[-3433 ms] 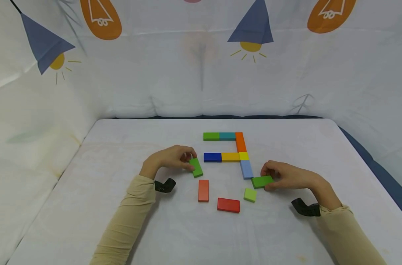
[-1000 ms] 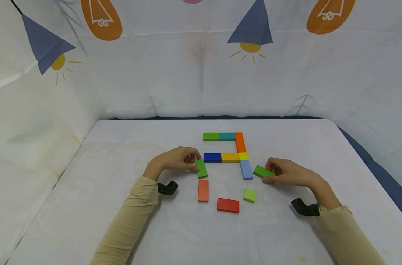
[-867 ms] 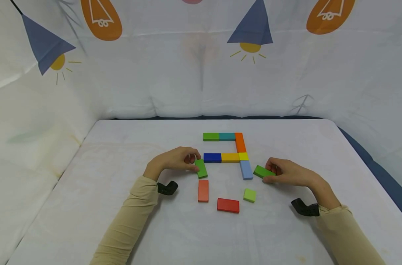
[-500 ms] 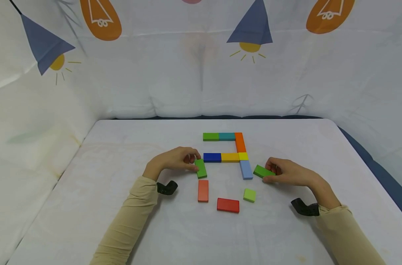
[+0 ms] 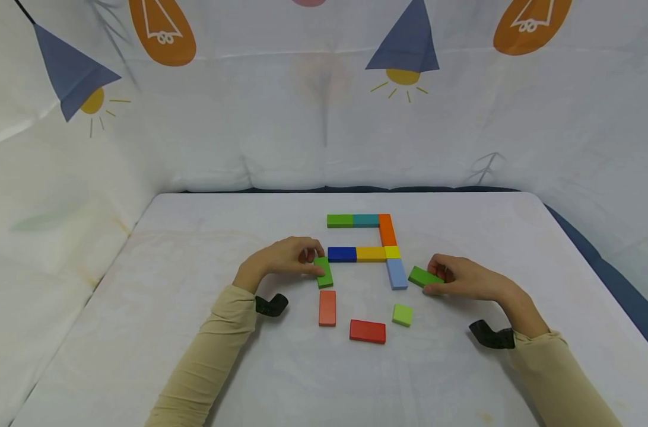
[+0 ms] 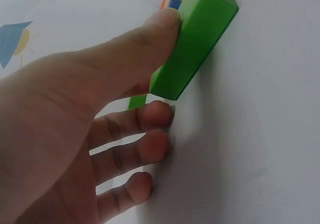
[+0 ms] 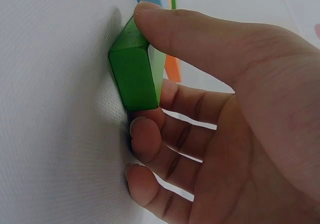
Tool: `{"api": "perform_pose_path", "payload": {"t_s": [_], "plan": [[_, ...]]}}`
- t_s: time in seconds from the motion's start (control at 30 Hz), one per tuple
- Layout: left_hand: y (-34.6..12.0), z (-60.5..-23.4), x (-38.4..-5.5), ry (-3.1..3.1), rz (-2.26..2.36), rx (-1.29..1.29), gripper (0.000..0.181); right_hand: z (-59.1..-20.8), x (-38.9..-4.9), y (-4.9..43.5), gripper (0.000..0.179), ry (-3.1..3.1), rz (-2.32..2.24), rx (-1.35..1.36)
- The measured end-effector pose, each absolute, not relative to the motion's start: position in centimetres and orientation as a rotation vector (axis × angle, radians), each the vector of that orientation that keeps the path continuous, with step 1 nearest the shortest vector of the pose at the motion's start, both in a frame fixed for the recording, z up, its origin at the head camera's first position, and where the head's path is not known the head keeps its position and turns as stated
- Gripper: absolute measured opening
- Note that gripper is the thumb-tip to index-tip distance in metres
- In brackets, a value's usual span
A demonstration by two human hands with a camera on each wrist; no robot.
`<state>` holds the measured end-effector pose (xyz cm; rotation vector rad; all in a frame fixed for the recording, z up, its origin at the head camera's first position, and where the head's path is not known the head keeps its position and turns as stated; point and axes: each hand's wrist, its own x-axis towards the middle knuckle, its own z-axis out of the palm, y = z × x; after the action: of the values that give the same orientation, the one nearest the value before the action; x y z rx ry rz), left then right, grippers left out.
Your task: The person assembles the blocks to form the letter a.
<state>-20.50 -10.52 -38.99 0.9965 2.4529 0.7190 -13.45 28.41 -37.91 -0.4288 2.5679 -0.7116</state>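
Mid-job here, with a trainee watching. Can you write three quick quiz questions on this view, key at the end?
1. What does the right hand pinch?
A) the lime block
B) an oblong green block
C) the dark blue block

2. True or false: the light blue block touches the red block.

3. Fill in: in the far row, the teal block sits between the row's green block and the ____ block.

Key
1. B
2. False: the red block lies apart, nearer the person than the light blue block.
3. orange
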Motion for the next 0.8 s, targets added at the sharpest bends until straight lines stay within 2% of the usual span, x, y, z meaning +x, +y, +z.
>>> {"api": "perform_pose_path", "payload": {"t_s": [0.6, 0.8], "plan": [[-10.7, -37.6, -20.7, 2.438, 0.872, 1.128, 0.034, -37.6, -13.4, 28.8, 0.042, 2.591, -0.707, -0.449], [-9.7, -35.9, -19.0, 2.280, 0.875, 1.224, 0.040, -37.5, -13.4, 28.5, 0.029, 2.736, -0.726, -0.484]]}}
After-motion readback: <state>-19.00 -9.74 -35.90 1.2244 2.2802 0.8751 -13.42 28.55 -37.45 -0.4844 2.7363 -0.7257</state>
